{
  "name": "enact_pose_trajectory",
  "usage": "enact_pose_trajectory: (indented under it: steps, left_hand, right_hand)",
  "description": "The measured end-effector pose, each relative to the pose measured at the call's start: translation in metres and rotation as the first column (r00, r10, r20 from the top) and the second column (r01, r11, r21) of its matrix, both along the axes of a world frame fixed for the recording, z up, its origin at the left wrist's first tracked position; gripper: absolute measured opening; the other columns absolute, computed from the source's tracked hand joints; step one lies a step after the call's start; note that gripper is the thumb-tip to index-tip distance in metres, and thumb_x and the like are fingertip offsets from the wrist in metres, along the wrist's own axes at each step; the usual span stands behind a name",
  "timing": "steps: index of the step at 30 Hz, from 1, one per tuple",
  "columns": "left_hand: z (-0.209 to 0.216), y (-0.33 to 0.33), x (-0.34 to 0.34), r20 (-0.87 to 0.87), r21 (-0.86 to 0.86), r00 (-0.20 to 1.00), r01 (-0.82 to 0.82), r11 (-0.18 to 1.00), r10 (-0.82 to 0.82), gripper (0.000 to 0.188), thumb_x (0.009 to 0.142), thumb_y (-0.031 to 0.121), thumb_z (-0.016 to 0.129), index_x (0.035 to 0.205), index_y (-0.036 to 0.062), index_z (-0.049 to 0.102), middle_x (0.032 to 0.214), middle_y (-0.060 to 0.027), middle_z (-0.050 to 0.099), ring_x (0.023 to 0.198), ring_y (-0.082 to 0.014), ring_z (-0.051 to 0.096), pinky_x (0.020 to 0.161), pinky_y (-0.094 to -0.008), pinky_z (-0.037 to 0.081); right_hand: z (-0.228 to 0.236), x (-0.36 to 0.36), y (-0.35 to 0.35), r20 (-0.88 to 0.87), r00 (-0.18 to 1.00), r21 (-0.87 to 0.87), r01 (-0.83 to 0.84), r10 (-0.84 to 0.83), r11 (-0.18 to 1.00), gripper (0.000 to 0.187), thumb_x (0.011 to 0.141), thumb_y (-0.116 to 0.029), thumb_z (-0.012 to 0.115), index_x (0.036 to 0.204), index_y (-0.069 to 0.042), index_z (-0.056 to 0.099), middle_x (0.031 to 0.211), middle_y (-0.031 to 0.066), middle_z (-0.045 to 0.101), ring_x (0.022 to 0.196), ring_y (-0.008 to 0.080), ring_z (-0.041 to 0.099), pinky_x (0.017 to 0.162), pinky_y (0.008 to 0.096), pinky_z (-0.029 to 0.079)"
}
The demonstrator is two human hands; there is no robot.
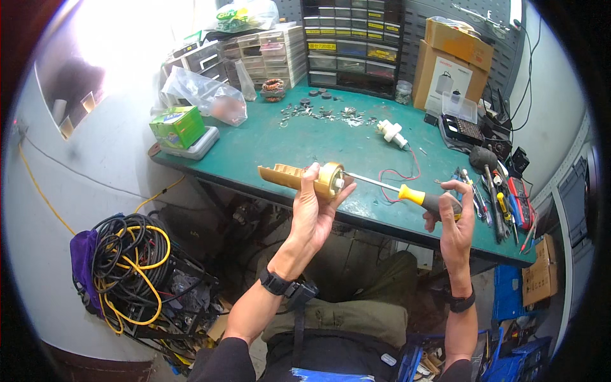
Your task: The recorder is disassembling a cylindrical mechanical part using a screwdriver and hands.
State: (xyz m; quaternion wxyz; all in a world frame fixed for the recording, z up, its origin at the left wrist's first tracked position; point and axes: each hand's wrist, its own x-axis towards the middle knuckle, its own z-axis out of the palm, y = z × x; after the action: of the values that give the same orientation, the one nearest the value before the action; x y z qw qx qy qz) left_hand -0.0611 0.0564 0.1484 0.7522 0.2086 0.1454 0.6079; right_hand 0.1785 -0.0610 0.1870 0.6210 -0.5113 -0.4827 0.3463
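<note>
My left hand [313,210] holds up a tan plastic tool housing [299,177] with a round end, over the front edge of the green workbench [267,143]. My right hand [453,219] grips the yellow and black handle of a screwdriver [420,197]. Its thin shaft runs left and its tip meets the round end of the housing. A white plastic part [391,132] with red wires [401,175] lies on the bench behind the screwdriver.
Small metal parts [324,114] are scattered at the bench's back. Drawer cabinets [353,41], cardboard boxes [452,60], a green box [178,126] and a plastic bag [203,94] stand around. Hand tools [503,197] lie at the right. Coiled cables [130,267] sit on the floor left.
</note>
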Motion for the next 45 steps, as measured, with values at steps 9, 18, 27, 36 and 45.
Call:
enact_pose_trajectory:
  steps: [9, 18, 27, 36, 45]
  left_hand:
    - [-0.004, 0.002, 0.002, 0.009, -0.033, 1.0, 0.013, 0.999, -0.013, 0.048, 0.099, 0.035, 0.07, 0.121, -0.0031, 0.05, 0.115, -0.0181, 0.063, 0.107, -0.0344, 0.069, 0.099, -0.0509, 0.062]
    - [-0.004, 0.002, -0.002, 0.02, -0.024, 0.999, 0.036, 0.999, -0.035, 0.039, 0.099, 0.032, 0.069, 0.119, 0.0034, 0.051, 0.113, -0.0144, 0.065, 0.106, -0.0329, 0.069, 0.101, -0.0528, 0.059]
    - [-0.008, 0.001, -0.001, -0.027, -0.001, 0.999, 0.035, 0.999, -0.035, 0.036, 0.099, 0.031, 0.069, 0.117, 0.0048, 0.053, 0.111, -0.0139, 0.066, 0.104, -0.0321, 0.07, 0.1, -0.0515, 0.06]
    - [-0.012, 0.003, -0.001, -0.04, -0.009, 0.999, -0.001, 1.0, 0.0, 0.043, 0.099, 0.033, 0.069, 0.118, -0.0014, 0.052, 0.112, -0.0171, 0.065, 0.104, -0.0332, 0.07, 0.099, -0.0499, 0.062]
    - [-0.019, 0.017, -0.006, -0.095, 0.057, 0.995, -0.03, 0.998, 0.035, 0.047, 0.098, 0.034, 0.07, 0.12, -0.003, 0.052, 0.114, -0.0182, 0.065, 0.105, -0.033, 0.07, 0.098, -0.0494, 0.062]
  right_hand:
    - [0.001, -0.005, 0.004, 0.267, 0.961, 0.297, -0.011, -0.072, 0.955, 0.042, 0.098, -0.015, 0.071, 0.129, -0.005, 0.044, 0.1, 0.007, 0.058, 0.084, 0.0101, 0.06, 0.073, 0.0233, 0.05]
    - [-0.012, 0.003, 0.012, 0.419, 0.894, 0.487, -0.076, -0.157, 0.87, 0.038, 0.1, -0.017, 0.07, 0.126, -0.004, 0.045, 0.092, 0.0048, 0.058, 0.073, 0.0093, 0.059, 0.066, 0.0227, 0.05]
    - [-0.014, 0.005, 0.009, 0.339, 0.931, 0.379, -0.004, -0.135, 0.925, 0.038, 0.101, -0.016, 0.068, 0.128, -0.004, 0.043, 0.089, 0.0042, 0.059, 0.074, 0.0099, 0.059, 0.067, 0.0237, 0.049]
    - [-0.01, 0.002, 0.006, 0.196, 0.98, 0.242, -0.024, -0.025, 0.97, 0.04, 0.1, -0.014, 0.068, 0.13, -0.007, 0.042, 0.097, 0.0061, 0.06, 0.078, 0.0101, 0.06, 0.07, 0.0242, 0.049]
    - [-0.02, -0.004, 0.017, 0.079, 0.997, 0.061, 0.002, -0.007, 0.998, 0.033, 0.102, -0.017, 0.066, 0.127, -0.006, 0.045, 0.097, 0.0085, 0.061, 0.077, 0.011, 0.061, 0.067, 0.0237, 0.049]
